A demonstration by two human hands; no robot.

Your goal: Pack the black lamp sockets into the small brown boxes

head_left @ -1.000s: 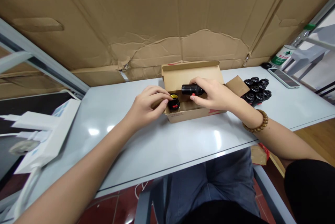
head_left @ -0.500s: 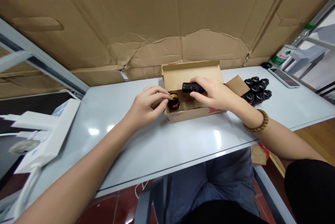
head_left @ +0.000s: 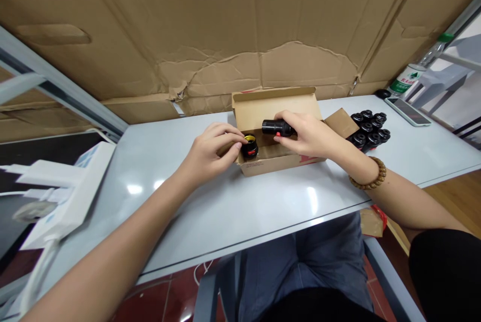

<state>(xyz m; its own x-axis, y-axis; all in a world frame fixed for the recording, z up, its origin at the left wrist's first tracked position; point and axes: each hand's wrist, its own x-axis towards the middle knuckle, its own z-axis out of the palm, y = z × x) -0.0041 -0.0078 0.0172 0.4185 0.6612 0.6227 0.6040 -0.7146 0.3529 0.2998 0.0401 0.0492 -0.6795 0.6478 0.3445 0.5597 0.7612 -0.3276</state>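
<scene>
My right hand (head_left: 300,134) is closed around a black flashlight (head_left: 274,127), held lying sideways over the open cardboard box (head_left: 268,167). A small red part of it shows beside my thumb. Inside the box, at its left end, a short black cylinder (head_left: 249,148) stands upright with a yellow ring inside its open top and a red mark on its side. My left hand (head_left: 218,151) reaches over the box's left edge, its bent fingers and thumb closed at that cylinder's rim. The box's deeper inside is partly hidden by my right hand.
Several black flashlights (head_left: 370,129) stand grouped right of the box, by its raised side flap (head_left: 341,122). Farther right are a phone (head_left: 408,111) and a water bottle (head_left: 408,80). A white power strip (head_left: 75,201) sits at left. Cardboard (head_left: 225,76) walls the back.
My right hand has shifted very slightly with the flashlight, and more of its red part shows by my thumb. My left hand has stayed in place.
</scene>
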